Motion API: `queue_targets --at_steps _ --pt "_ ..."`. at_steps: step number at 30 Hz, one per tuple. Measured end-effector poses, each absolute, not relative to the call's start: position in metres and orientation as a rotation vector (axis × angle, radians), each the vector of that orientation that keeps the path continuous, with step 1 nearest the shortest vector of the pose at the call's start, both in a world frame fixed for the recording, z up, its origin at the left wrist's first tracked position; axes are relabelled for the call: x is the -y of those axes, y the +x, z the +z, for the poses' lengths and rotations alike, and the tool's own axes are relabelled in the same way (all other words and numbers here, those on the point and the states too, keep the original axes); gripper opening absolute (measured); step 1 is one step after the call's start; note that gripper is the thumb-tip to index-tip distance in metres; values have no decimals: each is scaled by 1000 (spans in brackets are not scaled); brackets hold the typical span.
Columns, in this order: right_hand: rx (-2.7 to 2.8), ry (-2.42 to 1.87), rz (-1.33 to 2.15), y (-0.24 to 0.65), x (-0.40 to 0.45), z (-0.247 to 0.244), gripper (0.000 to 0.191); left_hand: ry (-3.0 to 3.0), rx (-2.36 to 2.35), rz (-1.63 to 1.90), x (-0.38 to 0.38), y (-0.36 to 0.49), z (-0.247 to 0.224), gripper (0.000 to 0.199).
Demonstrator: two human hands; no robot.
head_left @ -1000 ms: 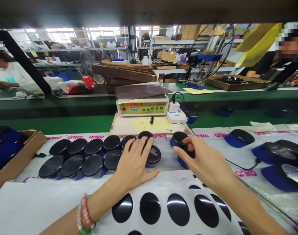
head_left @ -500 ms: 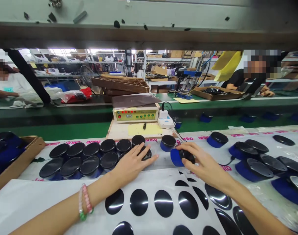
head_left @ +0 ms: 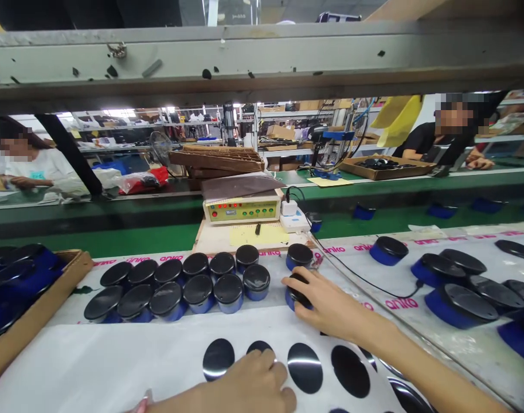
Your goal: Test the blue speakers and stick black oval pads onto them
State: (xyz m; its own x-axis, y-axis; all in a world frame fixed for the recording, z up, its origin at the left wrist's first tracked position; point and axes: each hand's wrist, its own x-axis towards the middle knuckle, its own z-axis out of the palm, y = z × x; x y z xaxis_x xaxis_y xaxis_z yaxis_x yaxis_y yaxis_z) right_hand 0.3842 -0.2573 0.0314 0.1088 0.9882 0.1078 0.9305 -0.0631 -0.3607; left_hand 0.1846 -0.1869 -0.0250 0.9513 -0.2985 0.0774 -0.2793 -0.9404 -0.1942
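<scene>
My right hand (head_left: pixel 331 301) is closed around a round blue case with a black top (head_left: pixel 291 299), which stands on the table covering. My left hand (head_left: pixel 249 384) is low in the view, over a white sheet (head_left: pixel 116 355) bearing rows of glossy black oval stickers (head_left: pixel 304 368). Its fingers are curled down beside one partly covered oval, and the fingertips are hidden. Two rows of the same blue cases (head_left: pixel 198 291) sit left of my right hand. Another blue case (head_left: pixel 299 256) stands just behind the held one.
A cardboard box of blue cases (head_left: pixel 68 281) is at the left. More cases (head_left: pixel 462 307) are scattered at the right, with a black cable (head_left: pixel 374 289) nearby. Behind stands a control box (head_left: pixel 245 211) before a green conveyor. A shelf beam (head_left: pixel 262 63) crosses overhead. Two people sit beyond.
My left hand has left the rows of cases and come down to the sticker sheet. My right hand has moved left and set its tilted case upright beside the rows. The view has tipped up slightly.
</scene>
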Motion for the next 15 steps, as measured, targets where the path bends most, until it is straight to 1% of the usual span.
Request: queue_targets --at_steps 2,4,6,9,12,15 --pt "1878 -2052 252 385 255 31 43 -2881 -421 -297 186 183 -29 27" --pt "1877 -2034 255 386 255 29 42 -2875 -386 -296 185 182 -26 25" --pt "1885 -2034 232 386 255 29 38 -2933 -371 -159 185 185 -25 19" --pt "1921 -1997 148 387 250 35 31 -3115 -328 174 183 196 -33 13" --pt "1897 -1911 -21 394 232 50 28 -3280 -103 421 179 209 -45 17" --pt "1901 -1940 -130 405 199 62 34 -3339 -44 490 176 212 -55 21"
